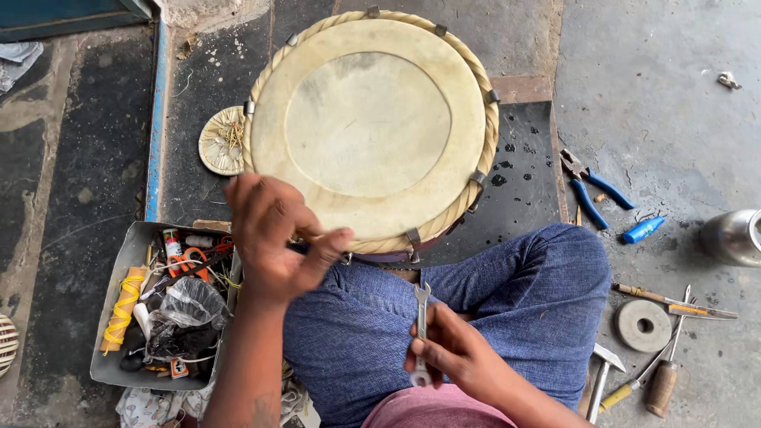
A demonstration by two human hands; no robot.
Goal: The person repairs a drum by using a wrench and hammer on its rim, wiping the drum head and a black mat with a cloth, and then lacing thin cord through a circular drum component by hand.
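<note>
A round drum (pixel 369 119) with a pale skin head and a rope-wound rim stands upright in front of my crossed legs in blue jeans. My left hand (pixel 273 238) is at the drum's near rim, fingers closed on a thin dark tool; the hand is blurred. My right hand (pixel 448 353) rests over my lap and grips a small silver open-ended wrench (pixel 421 321), held upright with its jaw pointing at the drum's rim.
A grey tray (pixel 119 317) at my left holds yellow thread, bags and small tools. On the floor at right lie blue-handled pliers (pixel 590 190), a blue cap (pixel 642 230), a metal cup (pixel 733 236), a grey disc (pixel 644 325), a hammer (pixel 601 380) and screwdrivers (pixel 662 380).
</note>
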